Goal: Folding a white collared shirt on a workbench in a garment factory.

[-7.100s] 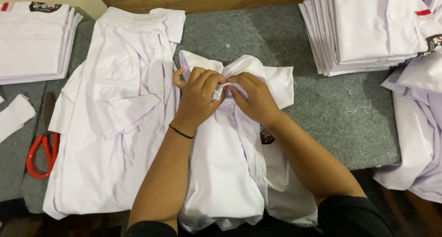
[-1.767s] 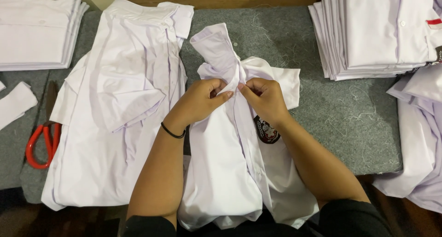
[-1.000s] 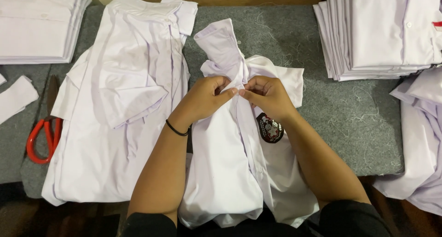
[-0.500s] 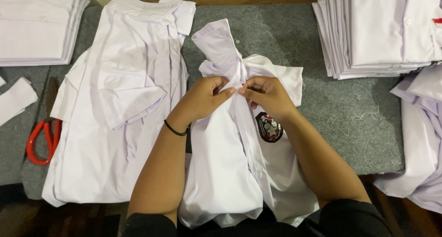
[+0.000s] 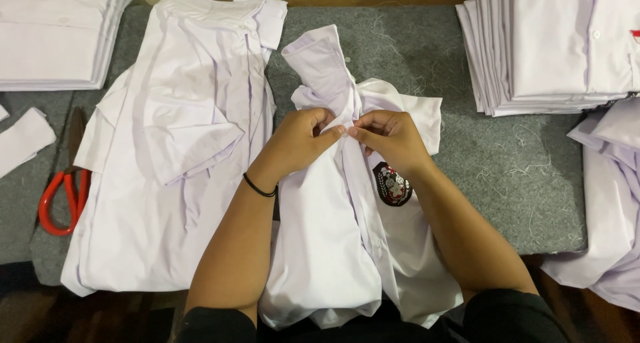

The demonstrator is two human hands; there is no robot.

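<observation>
Head view: the left hand [image 5: 297,140] and the right hand [image 5: 390,136] meet over the front strip of a white shirt [image 5: 333,250] lying on the grey worktop [image 5: 527,176], close to the middle of its near edge. Each hand is closed in a pinch: thumb and forefinger pressed together on the cloth of the front strip, the two pinches almost touching fingertip to fingertip. The other fingers of both hands are curled in. A thin black band [image 5: 259,186] circles the left wrist. The shirt's collar end points toward the far edge, its hem hangs over the near edge toward the person, and a dark round badge [image 5: 393,184] sits on its chest just under the right wrist.

Just left of this shirt lies a second white shirt [image 5: 167,163], spread flat and unbuttoned, reaching from the far edge to the near edge; the two garments touch along their sides. Red-handled scissors [image 5: 60,196] lie beyond it, near the left edge, beside a loose white strip [image 5: 23,140]. A folded pile [image 5: 57,36] fills the far left corner, and a taller pile [image 5: 553,46] the far right corner. More white cloth [image 5: 610,203] drapes over the right edge.

Bare grey felt shows between the held shirt and the right-hand pile, strewn with loose threads, and in a narrow band by the far edge.
</observation>
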